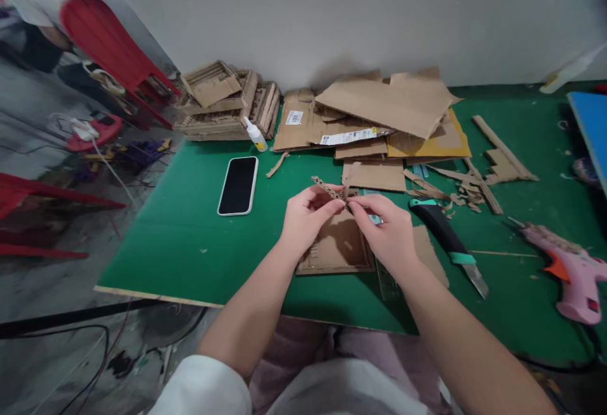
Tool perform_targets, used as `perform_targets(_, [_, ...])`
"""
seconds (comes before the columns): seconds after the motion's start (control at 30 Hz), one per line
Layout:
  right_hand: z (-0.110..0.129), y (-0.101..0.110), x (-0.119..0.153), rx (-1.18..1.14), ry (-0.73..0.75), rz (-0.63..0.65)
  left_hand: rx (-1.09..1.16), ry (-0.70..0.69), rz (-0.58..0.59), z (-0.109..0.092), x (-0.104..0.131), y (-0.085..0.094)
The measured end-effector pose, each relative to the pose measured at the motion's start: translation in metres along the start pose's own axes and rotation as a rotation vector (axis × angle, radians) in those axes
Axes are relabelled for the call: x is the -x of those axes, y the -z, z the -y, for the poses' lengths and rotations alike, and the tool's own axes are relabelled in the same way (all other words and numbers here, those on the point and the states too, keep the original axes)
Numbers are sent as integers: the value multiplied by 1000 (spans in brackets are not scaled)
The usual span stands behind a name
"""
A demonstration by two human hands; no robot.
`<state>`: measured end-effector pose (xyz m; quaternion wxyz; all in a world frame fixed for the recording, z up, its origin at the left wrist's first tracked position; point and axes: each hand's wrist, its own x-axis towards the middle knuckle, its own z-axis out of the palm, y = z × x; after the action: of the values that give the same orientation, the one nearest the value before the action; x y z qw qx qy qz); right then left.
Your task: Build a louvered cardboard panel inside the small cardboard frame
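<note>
My left hand [313,212] is closed on a strip of corrugated cardboard [324,185], whose wavy edge sticks up past the fingers. Meeting it at the fingertips, my right hand [383,222] pinches the strip's other end, where a thin torn piece stands up. Both hands are over a shallow cardboard tray [339,244] with a raised, layered rim that lies flat on the green table [190,238]. A clear ruler [387,282] lies partly under my right wrist, next to a cardboard piece [429,253].
A utility knife [443,231] with its blade out and a pink glue gun [564,263] lie at right. A phone [238,185] is at left. Behind stand a glue bottle [256,135], stacked cardboard frames [222,102] and cardboard sheets [384,105]. Scraps [467,190] lie beyond the knife.
</note>
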<state>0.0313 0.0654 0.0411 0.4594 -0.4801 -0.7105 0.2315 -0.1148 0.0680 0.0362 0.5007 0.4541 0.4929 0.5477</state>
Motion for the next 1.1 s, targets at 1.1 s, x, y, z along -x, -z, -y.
perform_targets(1.1, [-4, 0, 1, 305, 431, -183, -349, -529, 1, 6, 7, 3])
